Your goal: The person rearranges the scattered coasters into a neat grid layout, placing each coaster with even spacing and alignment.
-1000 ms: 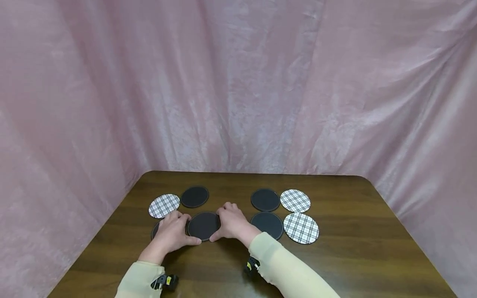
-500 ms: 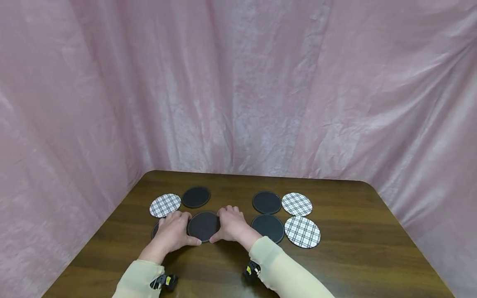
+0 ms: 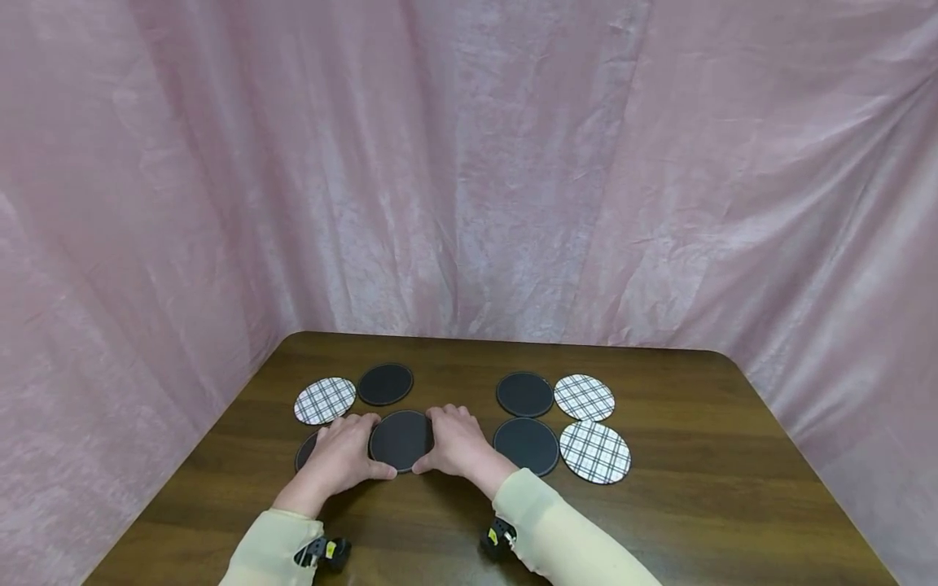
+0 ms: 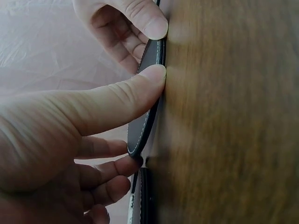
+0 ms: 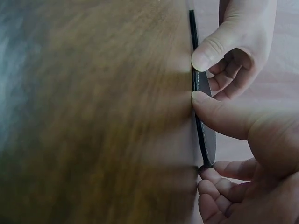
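Observation:
Between both hands lies a round black coaster [image 3: 401, 441] with light stitching round its edge. My left hand [image 3: 342, 457] grips its left side, thumb at the near rim and fingertips at the far left rim. On the opposite side my right hand [image 3: 456, 443] holds it the same way. In the left wrist view, the coaster [image 4: 150, 56] shows edge-on, low over the wood, with the left thumb [image 4: 126, 100] against its rim. The right wrist view has the right thumb [image 5: 222, 112] on the coaster's rim [image 5: 208, 135]. Another black coaster [image 3: 304, 450] is partly hidden behind the left hand.
At the back left lie a plaid white coaster [image 3: 325, 400] and a black coaster [image 3: 384, 384]. Right of the hands are two black coasters, one farther [image 3: 524, 395] and one nearer [image 3: 525, 446], beside two plaid ones [image 3: 594, 452]. A pink curtain [image 3: 469, 179] hangs behind the wooden table [image 3: 696, 505].
The head view has shifted slightly. Both hands keep their places at the black coaster, and the other coasters lie as before.

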The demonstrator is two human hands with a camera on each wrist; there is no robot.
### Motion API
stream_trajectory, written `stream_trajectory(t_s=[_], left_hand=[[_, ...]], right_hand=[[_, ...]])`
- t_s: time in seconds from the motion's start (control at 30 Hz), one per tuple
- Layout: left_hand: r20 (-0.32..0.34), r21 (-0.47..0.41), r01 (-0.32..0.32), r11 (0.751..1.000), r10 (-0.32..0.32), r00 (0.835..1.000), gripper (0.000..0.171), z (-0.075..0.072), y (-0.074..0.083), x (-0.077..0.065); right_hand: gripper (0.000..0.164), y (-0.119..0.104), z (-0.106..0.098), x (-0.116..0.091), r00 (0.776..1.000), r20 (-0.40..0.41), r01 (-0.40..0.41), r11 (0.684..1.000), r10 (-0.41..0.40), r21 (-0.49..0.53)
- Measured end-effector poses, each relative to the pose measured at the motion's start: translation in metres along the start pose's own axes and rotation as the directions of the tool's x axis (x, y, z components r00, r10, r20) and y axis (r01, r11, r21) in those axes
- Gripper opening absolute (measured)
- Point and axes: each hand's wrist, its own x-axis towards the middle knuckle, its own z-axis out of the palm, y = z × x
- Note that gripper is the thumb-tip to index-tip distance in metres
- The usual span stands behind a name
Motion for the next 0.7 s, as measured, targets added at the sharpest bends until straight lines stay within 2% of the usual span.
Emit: stream_trajectory(t_s=[0.47,0.7], left_hand=[[-0.060,-0.020,-0.072,0.997,0.071,0.996,0.095,0.001,0.006,-0.001],[-0.081,-0.006,-0.098,0.995,0.097,0.992,0.094,0.003,0.012,-0.003]], right_hand=[[0.089,0.004,-0.002,-0.006,1.000,-0.023,-0.006,0.999,0.005,-0.032],[0.090,0.006,-0.012,-0.013,0.999,-0.038,0.028,0.999,-0.029,-0.019]])
